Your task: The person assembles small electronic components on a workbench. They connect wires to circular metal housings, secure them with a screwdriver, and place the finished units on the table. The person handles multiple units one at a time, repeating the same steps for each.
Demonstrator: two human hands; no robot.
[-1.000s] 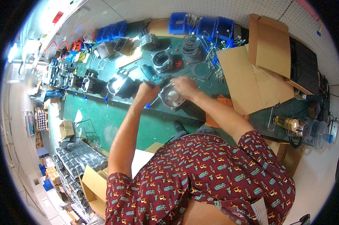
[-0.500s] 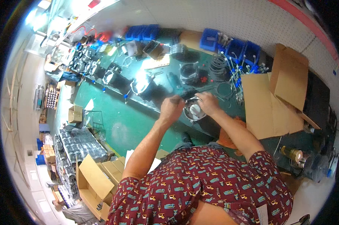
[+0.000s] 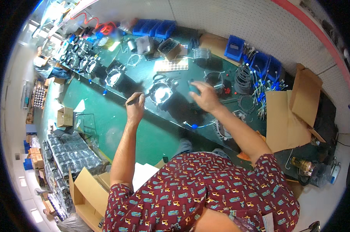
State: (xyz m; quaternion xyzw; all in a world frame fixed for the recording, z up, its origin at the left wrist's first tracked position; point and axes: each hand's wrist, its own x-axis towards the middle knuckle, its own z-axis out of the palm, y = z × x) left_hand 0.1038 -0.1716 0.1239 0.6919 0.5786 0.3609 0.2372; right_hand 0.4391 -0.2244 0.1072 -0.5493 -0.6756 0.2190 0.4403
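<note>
While your left hand (image 3: 135, 109) sits left of centre, fingers pinched on thin dark tool (image 3: 133, 100), round metal housing (image 3: 160, 92) lies just right of it on green desk (image 3: 190, 112). Your right hand (image 3: 206, 98), centre frame, fingers curled round small teal object (image 3: 193, 87). Blue bins (image 3: 260, 62) upper right.

- bright, even workshop light; the strongest source sits far left, where it blows out to white glare.
- glare also flashes off the round metal housings (image 3: 160, 92) on the green bench (image 3: 117, 127).
- shadows are soft and short.
- the right hand (image 3: 206, 98) is slightly motion-blurred.
- heavy fisheye bending: the far wall (image 3: 237, 19) curves, and the corners fall to black.
</note>
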